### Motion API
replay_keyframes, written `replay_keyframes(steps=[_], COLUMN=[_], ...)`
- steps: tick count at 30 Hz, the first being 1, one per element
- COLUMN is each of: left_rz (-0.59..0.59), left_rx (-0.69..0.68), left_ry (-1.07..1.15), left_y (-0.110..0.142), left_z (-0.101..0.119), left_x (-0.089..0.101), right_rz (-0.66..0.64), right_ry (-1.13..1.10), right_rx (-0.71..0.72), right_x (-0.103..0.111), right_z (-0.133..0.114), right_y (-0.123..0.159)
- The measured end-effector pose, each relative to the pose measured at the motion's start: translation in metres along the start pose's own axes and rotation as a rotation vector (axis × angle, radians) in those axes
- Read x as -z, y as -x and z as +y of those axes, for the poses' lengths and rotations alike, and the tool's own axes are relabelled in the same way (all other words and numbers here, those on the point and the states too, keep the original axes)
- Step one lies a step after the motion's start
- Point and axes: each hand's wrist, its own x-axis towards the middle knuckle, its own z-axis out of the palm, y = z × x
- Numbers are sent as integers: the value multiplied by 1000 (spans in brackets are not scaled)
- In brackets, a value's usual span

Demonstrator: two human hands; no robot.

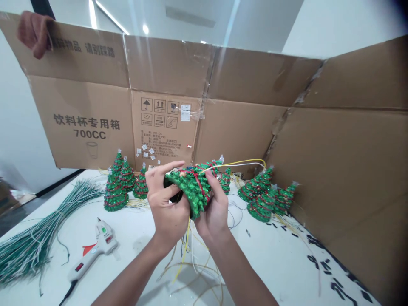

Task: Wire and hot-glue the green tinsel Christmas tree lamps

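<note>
1. Through the head camera I am steering from afar, a green Christmas tree ornament (pixel 191 191), wound with red garland, lies tilted on its side above a white table (pixel 280 250), clasped between two bare hands.
2. The left hand (pixel 167 208) cups the wide, dark open end, fingers spread, index finger stretched across the top.
3. The right hand (pixel 216 216) wraps the tree's far flank, fingers pressed together, thumb hidden behind the tree.
4. Yellow and white wires (pixel 236 163) arc over the tree, and more trail below the hands onto the table.
5. Smaller green trees (pixel 115 187) stand upright on both sides, before an opened cardboard box (pixel 76 59).
6. At left on the table lie a hot glue gun (pixel 95 250) and a sheaf of green wires (pixel 32 242).
</note>
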Motion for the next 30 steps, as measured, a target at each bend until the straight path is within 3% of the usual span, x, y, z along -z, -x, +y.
replay_keyframes(steps=[10, 15, 19, 24, 30], left_rz=[-66, -47, -26, -96, -259], left_rx=[35, -27, -87, -176, -58], left_ry=[224, 221, 181, 168, 118], left_y=[3, 1, 1, -5, -17], left_z=[13, 17, 16, 11, 13], left_x=[0, 3, 5, 6, 14], right_rz=[-148, -204, -190, -161, -38], right_ry=[-17, -70, -42, -57, -75], right_rx=[94, 91, 112, 67, -90], right_x=[4, 4, 4, 2, 1], right_z=[-6, -7, -8, -15, -21], right_y=[4, 5, 6, 5, -4])
